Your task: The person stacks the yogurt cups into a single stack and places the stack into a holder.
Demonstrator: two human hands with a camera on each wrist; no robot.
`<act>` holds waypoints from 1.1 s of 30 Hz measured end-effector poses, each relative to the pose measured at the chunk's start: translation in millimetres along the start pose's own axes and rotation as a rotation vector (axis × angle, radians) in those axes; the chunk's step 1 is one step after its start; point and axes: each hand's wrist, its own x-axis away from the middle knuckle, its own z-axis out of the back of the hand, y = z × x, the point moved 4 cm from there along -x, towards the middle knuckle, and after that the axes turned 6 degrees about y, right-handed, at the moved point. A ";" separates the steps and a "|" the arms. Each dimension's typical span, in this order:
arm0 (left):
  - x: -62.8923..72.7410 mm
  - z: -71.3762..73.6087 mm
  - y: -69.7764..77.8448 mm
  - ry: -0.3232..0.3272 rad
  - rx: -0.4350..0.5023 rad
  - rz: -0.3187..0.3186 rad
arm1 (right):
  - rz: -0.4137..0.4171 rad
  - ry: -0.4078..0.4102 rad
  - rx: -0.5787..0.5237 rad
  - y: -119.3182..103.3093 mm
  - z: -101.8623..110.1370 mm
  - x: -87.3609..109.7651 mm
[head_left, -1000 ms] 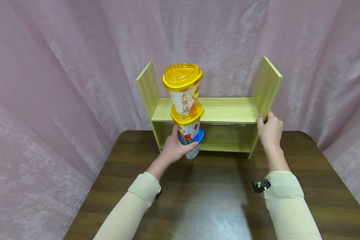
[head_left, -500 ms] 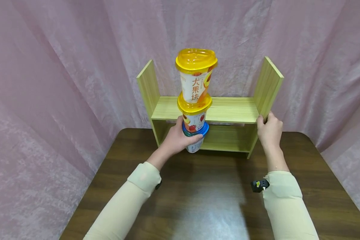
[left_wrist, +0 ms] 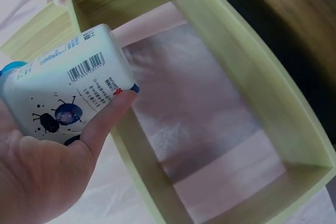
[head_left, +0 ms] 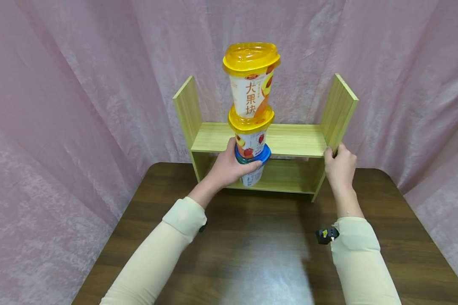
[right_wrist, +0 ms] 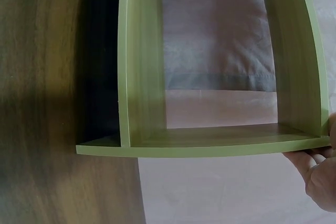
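Three lidded cups stand in a stack, raised in front of the small two-tier wooden shelf [head_left: 295,140]. My left hand [head_left: 229,168] grips the bottom cup [head_left: 252,176], which has a blue lid. In the left wrist view this white cup [left_wrist: 63,93] shows a barcode and dark fruit drawings, with my thumb along its side. On it sits a yellow-lidded cup [head_left: 252,145] with strawberry pictures. A second yellow-lidded cup [head_left: 249,93] with peach pictures tops the stack, which leans slightly. My right hand [head_left: 340,167] holds the shelf's right side panel [head_left: 337,112] near the upper board's end.
The shelf stands at the back of a dark wooden table [head_left: 252,245], its two side panels rising above the upper board. Behind it hangs a pink curtain [head_left: 145,84]. A small black camera [head_left: 327,235] is on my right wrist.
My left hand has lifted the cup stack upward and a little to the right, so it overlaps the upper board and curtain. My right hand has stayed on the side panel.
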 end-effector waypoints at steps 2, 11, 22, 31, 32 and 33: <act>-2.3 0.1 3.9 -0.006 -0.004 -0.006 | 0.001 0.001 0.004 0.0 0.3 -0.6; -15.1 4.5 17.4 -0.010 -0.015 -0.008 | 0.009 0.020 0.019 1.6 0.3 -1.6; -27.9 9.4 29.2 -0.008 0.010 -0.016 | 0.037 0.027 0.008 2.7 -4.0 -2.4; -38.0 11.7 32.4 0.002 -0.019 -0.037 | 0.062 0.046 -0.005 -0.5 -6.0 -1.0; -38.7 11.6 32.2 0.001 -0.016 -0.036 | 0.060 0.045 -0.005 -0.5 -6.4 -0.9; -39.2 11.5 32.0 -0.001 -0.011 -0.034 | 0.059 0.045 -0.003 -0.5 -6.9 -0.8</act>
